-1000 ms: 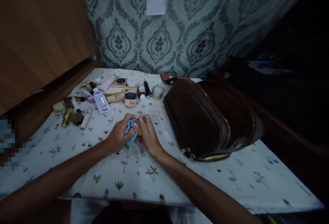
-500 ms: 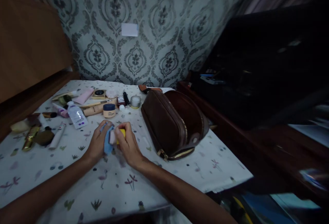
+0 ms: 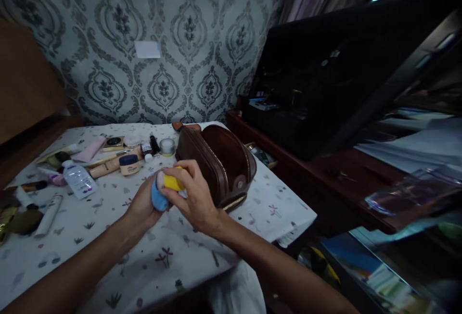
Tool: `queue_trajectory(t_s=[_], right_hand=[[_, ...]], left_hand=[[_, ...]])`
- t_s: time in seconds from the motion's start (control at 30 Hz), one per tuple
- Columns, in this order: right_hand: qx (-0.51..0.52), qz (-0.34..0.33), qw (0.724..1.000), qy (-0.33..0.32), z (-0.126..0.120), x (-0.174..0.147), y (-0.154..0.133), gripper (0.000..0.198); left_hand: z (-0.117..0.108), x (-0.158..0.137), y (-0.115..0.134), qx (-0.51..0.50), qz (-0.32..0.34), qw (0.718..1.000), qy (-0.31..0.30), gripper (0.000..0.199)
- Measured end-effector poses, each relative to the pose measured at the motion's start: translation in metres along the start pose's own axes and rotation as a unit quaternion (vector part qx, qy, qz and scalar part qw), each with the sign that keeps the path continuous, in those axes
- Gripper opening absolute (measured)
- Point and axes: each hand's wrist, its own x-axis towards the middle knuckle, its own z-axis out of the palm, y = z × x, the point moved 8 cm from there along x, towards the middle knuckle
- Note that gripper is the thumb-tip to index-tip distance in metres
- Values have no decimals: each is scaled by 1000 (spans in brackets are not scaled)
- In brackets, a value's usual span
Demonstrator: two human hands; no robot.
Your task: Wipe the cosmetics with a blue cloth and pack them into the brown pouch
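Over the front of the table, my two hands meet. My left hand (image 3: 141, 204) is closed around a soft-looking blue piece (image 3: 158, 196), its fingers partly hidden behind it. Between the thumb and fingers of my right hand (image 3: 199, 202) is a small yellow block with a whitish end (image 3: 174, 182), pressed against the blue piece. What exactly these two things are I cannot make out. Just beyond my right hand stands a brown toiletry bag (image 3: 197, 153), unzipped and gaping. A cream jar with a dark blue lid (image 3: 129, 165) sits past my left hand.
Cosmetics cover the table's left part, including a clear bottle (image 3: 79, 179), a white tube (image 3: 49, 216), a pink tube (image 3: 90, 149) and a glass jar (image 3: 167, 147). A dark screen-like panel (image 3: 325, 78) leans at right above a wooden ledge with papers (image 3: 407, 141).
The view has swung to the right. The yellow block has turned to lie more sideways and shows more, and both hands are closer to the bag.
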Motion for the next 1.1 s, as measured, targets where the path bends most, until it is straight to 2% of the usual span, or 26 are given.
queue_trajectory(t_s=[0.13, 0.2, 0.27, 0.33, 0.43, 0.5, 0.53, 0.6, 0.67, 0.73, 0.8, 0.87, 1.0, 1.1], right_hand=[[32, 5, 998, 49, -42, 8, -3, 22], [65, 48, 995, 53, -58, 11, 2, 21], [94, 111, 988, 50, -71, 12, 13, 24], [107, 176, 977, 56, -85, 11, 26, 28], [121, 239, 961, 67, -105, 9, 48, 33], [140, 260, 954, 46, -112, 10, 61, 35], [145, 267, 952, 28, -115, 11, 67, 36], [119, 270, 955, -20, -118, 13, 75, 34], [24, 254, 964, -80, -119, 16, 76, 29], [-111, 229, 955, -155, -116, 19, 72, 27], [-225, 221, 919, -237, -109, 20, 69, 29], [-287, 233, 875, -312, -101, 22, 70, 30], [-305, 277, 806, -424, -84, 26, 82, 27], [-318, 308, 760, -475, -72, 24, 98, 18]], left_hand=[[43, 2, 18, 35, 101, 994, -20, 12], [64, 4, 27, 95, 150, 982, -66, 15], [81, 6, 35, 206, 196, 953, -109, 22], [94, 6, 41, 344, 251, 895, -134, 31], [109, -4, 42, 521, 351, 760, -165, 37], [113, -11, 36, 601, 392, 675, -172, 39], [112, -13, 33, 631, 398, 645, -166, 41], [106, -14, 29, 669, 397, 610, -149, 43], [101, -16, 27, 678, 399, 601, -139, 44], [98, -18, 28, 671, 406, 605, -138, 44], [97, -19, 27, 660, 411, 613, -141, 43], [96, -19, 26, 653, 410, 620, -142, 43], [97, -18, 24, 637, 416, 634, -140, 43], [97, -18, 24, 633, 417, 636, -140, 42]])
